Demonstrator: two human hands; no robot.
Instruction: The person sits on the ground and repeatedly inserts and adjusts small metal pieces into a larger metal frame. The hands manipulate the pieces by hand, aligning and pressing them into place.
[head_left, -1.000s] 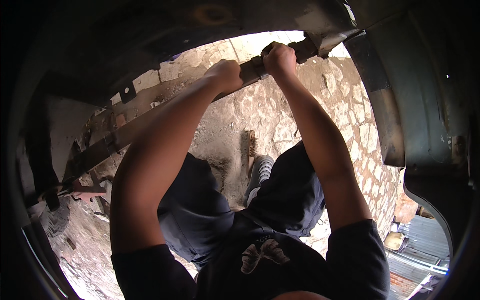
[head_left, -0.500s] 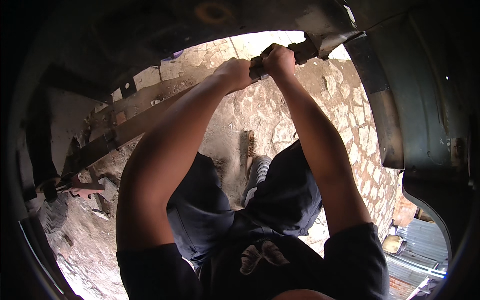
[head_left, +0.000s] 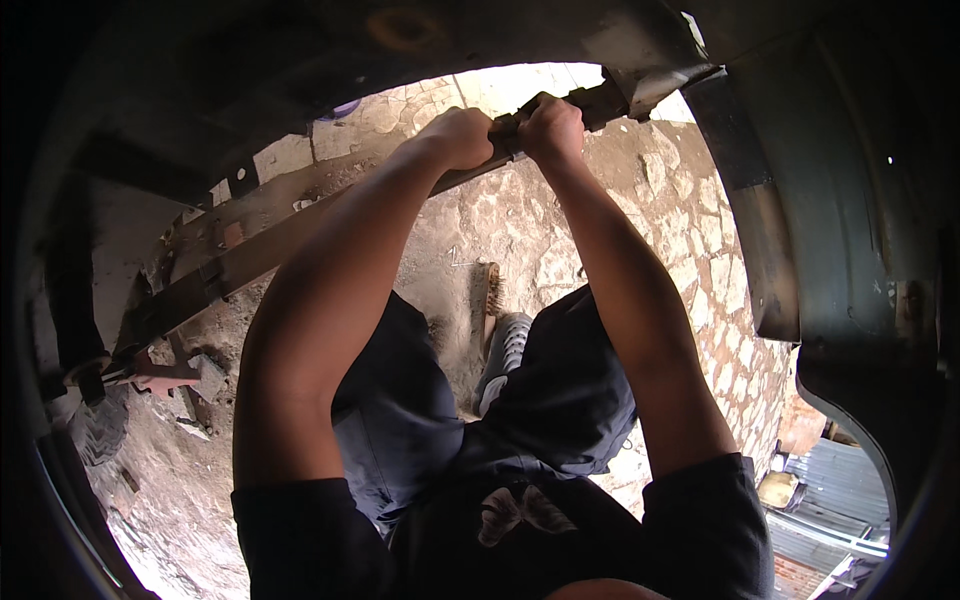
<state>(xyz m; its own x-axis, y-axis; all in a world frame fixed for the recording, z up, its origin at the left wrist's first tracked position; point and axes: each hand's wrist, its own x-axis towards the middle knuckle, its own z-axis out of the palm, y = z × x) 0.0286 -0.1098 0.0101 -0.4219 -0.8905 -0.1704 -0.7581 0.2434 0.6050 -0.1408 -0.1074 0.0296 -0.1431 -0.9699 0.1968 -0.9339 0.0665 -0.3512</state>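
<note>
1. The long bar (head_left: pixel 262 248) spans the view under a dark vehicle-like shell, slanting from the shadowed lower left up to a bent metal bracket (head_left: pixel 650 88) at the upper right.
2. The left hand (head_left: pixel 463 137) is curled closed around the upper stretch of the bar, knuckles up, forearm reaching across in front of the bar's middle.
3. The right hand (head_left: pixel 553 128) is also closed, wrapped around the bar just beyond the left one, nearer the bracket; a dark collar (head_left: pixel 511 138) shows between the two.
4. As for progress, the bar is in place across the opening and both hands have hold of it, so the handling looks under way rather than finished. Its surface is dull brown at the left and darker by the hands.
5. Shadow covers the bar's ends and the insides of the fists, so I cannot tell whether the ends are fixed or anything small is pinched there.
6. Around it: a wooden-backed brush (head_left: pixel 487 295) lies bristles sideways on the stony floor (head_left: pixel 680 200), just beside a grey shoe (head_left: pixel 508 345).
7. In the way: the curved panel (head_left: pixel 835 180) closes in the right side, the overhead shell hangs low, and a tyre (head_left: pixel 100 430) sits at the lower left.
</note>
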